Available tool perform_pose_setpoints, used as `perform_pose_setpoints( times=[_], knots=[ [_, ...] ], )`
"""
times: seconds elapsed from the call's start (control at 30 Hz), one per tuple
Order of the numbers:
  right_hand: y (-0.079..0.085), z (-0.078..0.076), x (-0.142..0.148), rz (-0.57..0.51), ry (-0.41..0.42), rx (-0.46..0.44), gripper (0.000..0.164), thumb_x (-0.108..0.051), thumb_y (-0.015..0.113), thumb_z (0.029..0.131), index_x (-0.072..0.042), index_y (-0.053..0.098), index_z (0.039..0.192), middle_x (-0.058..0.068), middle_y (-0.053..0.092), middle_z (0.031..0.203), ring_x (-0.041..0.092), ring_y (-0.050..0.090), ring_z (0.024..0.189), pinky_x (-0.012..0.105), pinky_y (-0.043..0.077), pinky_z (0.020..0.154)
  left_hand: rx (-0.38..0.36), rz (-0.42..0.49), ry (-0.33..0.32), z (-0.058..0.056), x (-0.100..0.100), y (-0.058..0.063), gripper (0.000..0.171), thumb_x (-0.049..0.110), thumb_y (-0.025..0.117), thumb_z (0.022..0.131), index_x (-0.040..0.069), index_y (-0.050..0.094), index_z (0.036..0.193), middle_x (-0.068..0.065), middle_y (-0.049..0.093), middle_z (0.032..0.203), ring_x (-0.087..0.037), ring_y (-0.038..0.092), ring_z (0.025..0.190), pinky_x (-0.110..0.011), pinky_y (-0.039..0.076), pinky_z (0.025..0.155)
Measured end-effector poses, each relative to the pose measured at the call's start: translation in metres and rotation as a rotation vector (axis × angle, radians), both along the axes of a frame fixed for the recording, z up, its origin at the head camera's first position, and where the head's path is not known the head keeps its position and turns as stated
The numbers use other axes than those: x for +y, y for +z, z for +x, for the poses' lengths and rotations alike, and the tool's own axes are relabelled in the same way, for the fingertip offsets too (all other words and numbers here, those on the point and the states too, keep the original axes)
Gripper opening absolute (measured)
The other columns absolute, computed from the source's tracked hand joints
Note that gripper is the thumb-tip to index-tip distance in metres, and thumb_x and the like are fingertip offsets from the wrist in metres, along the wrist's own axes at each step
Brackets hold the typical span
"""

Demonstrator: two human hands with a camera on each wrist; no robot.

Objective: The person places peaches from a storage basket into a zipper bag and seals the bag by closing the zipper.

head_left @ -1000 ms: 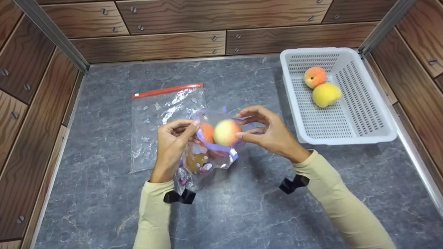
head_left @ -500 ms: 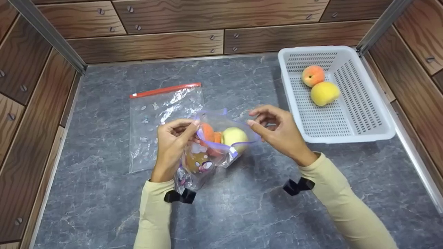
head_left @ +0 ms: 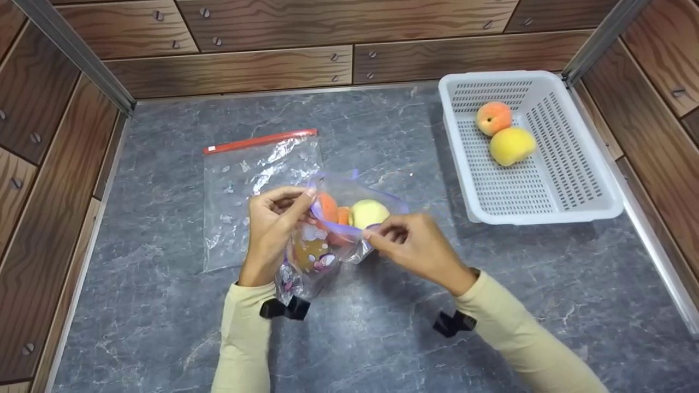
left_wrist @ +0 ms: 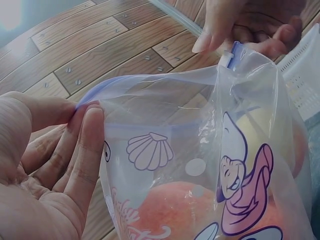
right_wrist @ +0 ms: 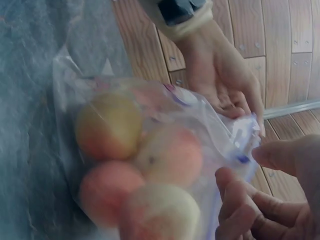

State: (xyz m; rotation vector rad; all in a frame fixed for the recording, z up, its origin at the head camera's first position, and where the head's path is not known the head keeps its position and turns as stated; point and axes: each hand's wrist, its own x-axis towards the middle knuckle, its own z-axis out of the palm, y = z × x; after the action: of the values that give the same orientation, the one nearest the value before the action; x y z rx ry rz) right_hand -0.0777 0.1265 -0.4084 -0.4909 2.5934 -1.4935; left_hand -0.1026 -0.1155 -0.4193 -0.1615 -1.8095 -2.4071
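Note:
My left hand (head_left: 276, 229) pinches the purple zip edge of a clear zip bag (left_wrist: 150, 110) printed with a shell and a cartoon figure; the bag's mouth gapes. Several peaches (right_wrist: 112, 187) lie inside, among them a pale yellow one (head_left: 368, 214). At the mouth's near right side is my right hand (head_left: 412, 243), its thumb and fingers to either side of the white slider (left_wrist: 229, 57), with a gap between thumb and forefinger in the right wrist view.
A white perforated basket (head_left: 475, 196) at the back right holds a peach (head_left: 494, 117) and a yellow mango (head_left: 512, 146). Behind my left hand, a clear bag with a red zip (head_left: 262, 142) lies flat on the grey marbled table (head_left: 164, 327). Wood-patterned walls surround it.
My right hand let go of the pale peach, which dropped into the bag, drew back to the right, then came down and left to the slider. My left hand kept its pinch.

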Motion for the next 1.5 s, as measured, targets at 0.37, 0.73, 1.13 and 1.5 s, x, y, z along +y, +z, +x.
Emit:
perform_pose_setpoints(
  times=[0.37, 0.73, 1.13, 1.5],
  knots=[
    [-0.007, 0.003, -0.011, -0.144, 0.014, -0.060, 0.013, -0.009, 0.072, 0.094, 0.003, 0.074, 0.092, 0.010, 0.071, 0.073, 0.016, 0.064, 0.053, 0.029, 0.058, 0.046, 0.034, 0.022, 0.015, -0.001, -0.002, 0.002, 0.010, -0.001, 0.072, 0.090, -0.010, 0.073, 0.094, -0.016, 0.072, 0.079, -0.019, 0.066, 0.060, -0.034, 0.062, 0.056],
    [0.003, -0.004, -0.017, -0.346, 0.026, 0.111, 0.009, -0.001, 0.068, 0.095, 0.004, 0.075, 0.094, 0.013, 0.069, 0.067, 0.018, 0.064, 0.051, 0.034, 0.059, 0.045, 0.189, 0.039, 0.090, -0.003, -0.003, 0.026, 0.010, -0.001, 0.072, 0.091, -0.011, 0.073, 0.092, -0.018, 0.070, 0.075, -0.020, 0.065, 0.058, -0.034, 0.061, 0.056],
    [0.026, -0.031, -0.020, -0.399, 0.037, 0.368, 0.010, 0.002, 0.067, 0.096, 0.006, 0.075, 0.093, 0.009, 0.066, 0.066, 0.022, 0.063, 0.051, 0.029, 0.058, 0.047, 0.300, 0.138, 0.175, -0.005, -0.007, 0.039, 0.013, -0.004, 0.071, 0.090, -0.017, 0.072, 0.090, -0.021, 0.072, 0.075, -0.024, 0.069, 0.061, -0.037, 0.062, 0.056],
    [0.054, -0.042, -0.005, -0.234, 0.005, 0.602, 0.008, 0.004, 0.070, 0.093, 0.004, 0.077, 0.096, 0.008, 0.071, 0.072, 0.011, 0.060, 0.052, 0.017, 0.052, 0.046, 0.222, 0.251, 0.271, 0.013, 0.012, 0.049, 0.009, -0.005, 0.071, 0.088, -0.007, 0.071, 0.079, -0.019, 0.071, 0.070, -0.026, 0.072, 0.058, -0.039, 0.063, 0.055]
  ],
)
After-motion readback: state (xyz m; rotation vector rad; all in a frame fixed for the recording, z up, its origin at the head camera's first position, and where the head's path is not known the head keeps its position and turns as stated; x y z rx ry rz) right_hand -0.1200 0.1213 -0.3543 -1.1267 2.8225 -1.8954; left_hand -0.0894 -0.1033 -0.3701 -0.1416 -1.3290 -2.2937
